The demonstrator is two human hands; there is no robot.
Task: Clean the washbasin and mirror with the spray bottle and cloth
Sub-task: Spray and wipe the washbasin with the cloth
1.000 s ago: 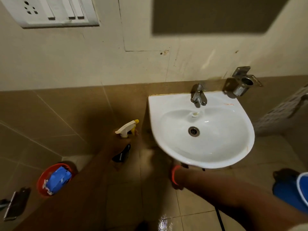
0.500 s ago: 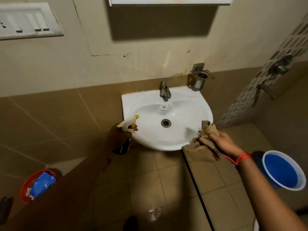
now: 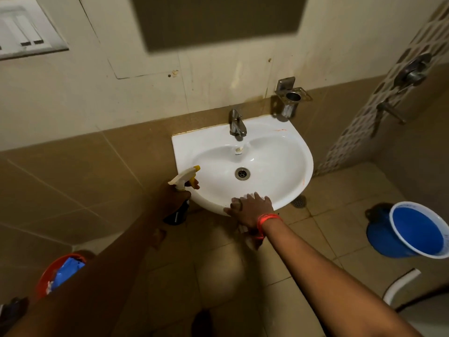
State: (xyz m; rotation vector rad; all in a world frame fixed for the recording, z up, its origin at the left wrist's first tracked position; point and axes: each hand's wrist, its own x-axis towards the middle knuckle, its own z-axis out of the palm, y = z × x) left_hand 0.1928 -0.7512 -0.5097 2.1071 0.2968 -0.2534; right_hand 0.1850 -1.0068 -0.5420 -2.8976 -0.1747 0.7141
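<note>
- The right hand (image 3: 252, 210) lies flat on the near rim of the washbasin (image 3: 289, 152), its fingers (image 3: 257, 197) spread apart and reaching just over the edge into the bowl; half a second ago this hand gripped a bunched brown cloth at the basin's right edge, and now no cloth shows in it.
- A soft brown shape hangs blurred under the right wrist, below the rim; whether it is the cloth cannot be told.
- A red thread band (image 3: 267, 218) circles the right wrist, as before.
- The left hand (image 3: 171, 200) stays clamped on the spray bottle (image 3: 181, 190), fingers wrapped round its neck with one on the yellow trigger, just left of the basin's near-left edge, much as in the earlier frames.
- The bottle has a dark body, a pale spray head and a yellow nozzle tip pointing right and far, toward the bowl.
- The basin is white and glossy, with a steel drain (image 3: 242, 173) in the middle, a chrome tap (image 3: 237, 124) at the far edge, and faint orange marks on its far-right and right rim.
- A small mark sits below the overflow hole, too small to read.
- A blue bucket (image 3: 413, 231) stands on the floor at the right; a red tub (image 3: 52, 273) is near left.
</note>
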